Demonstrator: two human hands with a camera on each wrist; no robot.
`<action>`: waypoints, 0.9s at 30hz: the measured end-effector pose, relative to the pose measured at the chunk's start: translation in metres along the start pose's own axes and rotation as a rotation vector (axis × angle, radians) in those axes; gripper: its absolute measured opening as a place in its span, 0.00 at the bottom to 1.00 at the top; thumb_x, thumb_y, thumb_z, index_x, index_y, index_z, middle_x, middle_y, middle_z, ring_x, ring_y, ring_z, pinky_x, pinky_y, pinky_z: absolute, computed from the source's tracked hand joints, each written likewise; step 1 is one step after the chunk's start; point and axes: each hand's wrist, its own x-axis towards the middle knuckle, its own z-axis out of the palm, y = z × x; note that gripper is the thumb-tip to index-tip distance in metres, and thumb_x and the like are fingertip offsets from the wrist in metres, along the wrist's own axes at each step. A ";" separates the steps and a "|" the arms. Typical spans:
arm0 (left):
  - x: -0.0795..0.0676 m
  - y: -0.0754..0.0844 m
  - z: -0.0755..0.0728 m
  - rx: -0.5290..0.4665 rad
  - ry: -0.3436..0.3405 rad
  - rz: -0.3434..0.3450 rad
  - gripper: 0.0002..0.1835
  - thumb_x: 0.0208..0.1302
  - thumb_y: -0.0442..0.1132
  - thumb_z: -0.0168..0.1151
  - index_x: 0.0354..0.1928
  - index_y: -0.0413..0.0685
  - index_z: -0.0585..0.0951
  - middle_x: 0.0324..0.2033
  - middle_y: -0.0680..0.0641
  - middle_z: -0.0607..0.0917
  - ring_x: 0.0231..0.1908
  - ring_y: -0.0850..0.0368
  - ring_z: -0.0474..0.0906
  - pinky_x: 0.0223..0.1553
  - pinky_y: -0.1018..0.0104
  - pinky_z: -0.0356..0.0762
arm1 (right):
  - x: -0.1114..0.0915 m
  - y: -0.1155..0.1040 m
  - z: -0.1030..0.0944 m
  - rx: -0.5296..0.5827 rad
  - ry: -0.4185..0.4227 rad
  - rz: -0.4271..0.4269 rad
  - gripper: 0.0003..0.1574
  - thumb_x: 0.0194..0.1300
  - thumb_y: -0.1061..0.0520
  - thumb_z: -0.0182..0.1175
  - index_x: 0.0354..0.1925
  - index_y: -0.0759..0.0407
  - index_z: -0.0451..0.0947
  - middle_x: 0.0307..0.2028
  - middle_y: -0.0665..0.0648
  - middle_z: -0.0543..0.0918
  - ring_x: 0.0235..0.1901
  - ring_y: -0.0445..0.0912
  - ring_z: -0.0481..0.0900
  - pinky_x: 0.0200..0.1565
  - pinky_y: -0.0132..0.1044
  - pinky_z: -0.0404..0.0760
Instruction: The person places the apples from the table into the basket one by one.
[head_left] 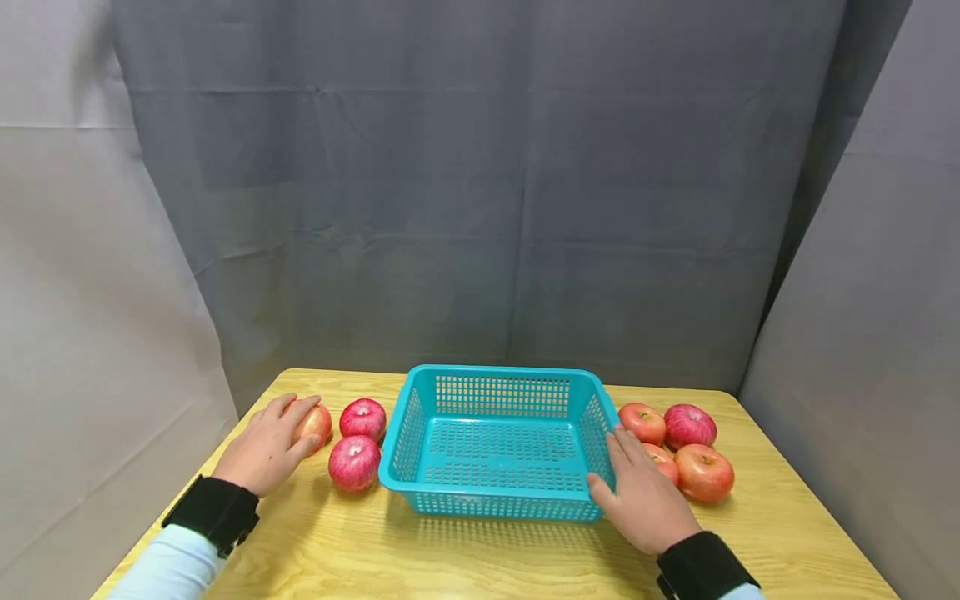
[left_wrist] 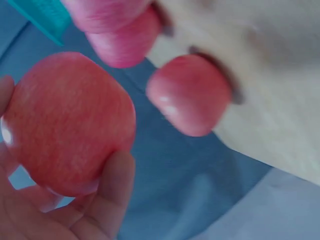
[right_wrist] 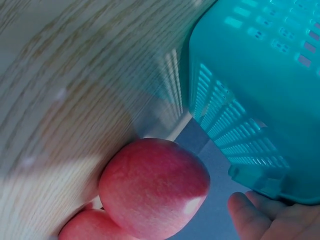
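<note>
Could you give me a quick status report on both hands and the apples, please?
Left hand grips far-left apple. Right hand rests open against basket beside right-side apples. Basket empty; nothing blocking.

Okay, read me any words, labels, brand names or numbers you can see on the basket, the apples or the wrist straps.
None: no text shows on the teal basket, the apples, the black wrist straps or the wooden table in any view.

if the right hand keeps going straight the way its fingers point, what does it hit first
Probably the nearest apple, which the right hand already partly covers. Its fingers point up and away along the basket wall. Beyond lies another apple, though depth is hard to judge.
</note>
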 end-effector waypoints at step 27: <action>0.042 0.087 -0.015 -0.016 -0.003 0.230 0.29 0.62 0.52 0.60 0.65 0.59 0.68 0.61 0.41 0.68 0.53 0.45 0.67 0.38 0.47 0.81 | 0.002 -0.003 0.003 0.018 -0.009 0.004 0.53 0.67 0.28 0.42 0.68 0.70 0.57 0.69 0.67 0.55 0.67 0.59 0.49 0.61 0.61 0.62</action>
